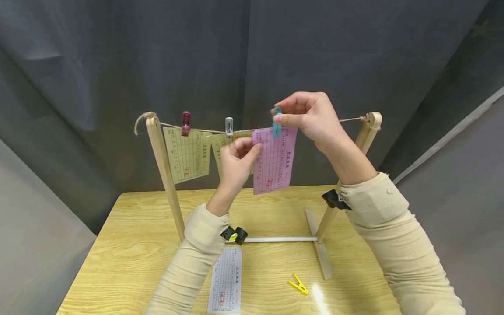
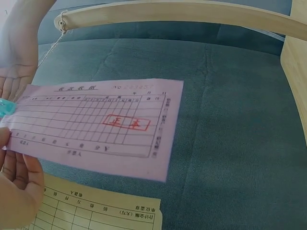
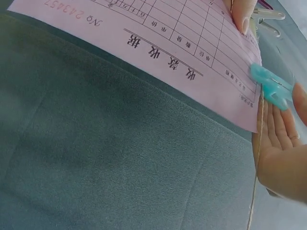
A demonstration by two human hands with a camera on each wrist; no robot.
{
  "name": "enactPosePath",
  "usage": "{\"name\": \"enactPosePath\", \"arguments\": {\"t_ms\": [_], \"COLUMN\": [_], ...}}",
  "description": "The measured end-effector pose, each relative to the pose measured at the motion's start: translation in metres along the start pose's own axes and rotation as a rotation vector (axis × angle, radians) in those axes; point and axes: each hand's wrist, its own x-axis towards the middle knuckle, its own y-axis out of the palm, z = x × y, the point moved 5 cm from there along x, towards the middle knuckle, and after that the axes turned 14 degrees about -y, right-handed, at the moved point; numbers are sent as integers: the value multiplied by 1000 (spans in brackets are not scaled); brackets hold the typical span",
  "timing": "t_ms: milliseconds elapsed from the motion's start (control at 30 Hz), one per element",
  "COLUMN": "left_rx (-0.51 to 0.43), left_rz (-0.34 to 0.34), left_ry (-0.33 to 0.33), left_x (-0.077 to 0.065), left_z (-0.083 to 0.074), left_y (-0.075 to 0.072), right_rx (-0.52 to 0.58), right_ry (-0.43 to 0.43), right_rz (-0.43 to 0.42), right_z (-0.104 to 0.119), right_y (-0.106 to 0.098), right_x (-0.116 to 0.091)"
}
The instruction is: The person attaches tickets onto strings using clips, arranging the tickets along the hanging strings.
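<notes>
pinching teal clothespin [image 1: 277, 123] in right hand [image 1: 319, 118], thumb against fingers at its upper end; lower end sits over top edge of pink receipt [image 1: 274, 166], at the twine [image 1: 350, 119]. left hand [image 1: 235, 162] pinches pink receipt by its left edge near the top, thumb in front. pink receipt hangs right of two yellow receipts [image 1: 189, 155], one under dark red clip [image 1: 186, 124], other under clear clip [image 1: 229, 125], partly hidden by left hand. twine tied between wooden posts [image 1: 165, 170]. white receipt [image 1: 226, 282] and yellow clothespin [image 1: 299, 285] on table [image 1: 118, 258].
</notes>
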Motion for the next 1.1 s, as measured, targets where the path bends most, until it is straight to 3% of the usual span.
{"name": "enactPosePath", "arguments": {"t_ms": [467, 1100], "left_rx": [-16, 3], "left_rz": [-24, -29], "left_ry": [-15, -26], "left_x": [1, 0], "left_z": [2, 7], "left_y": [0, -1], "right_rx": [-112, -176], "right_ry": [74, 78], "right_rz": [10, 73], "right_z": [1, 3], "right_y": [-2, 0], "right_x": [-6, -12]}}
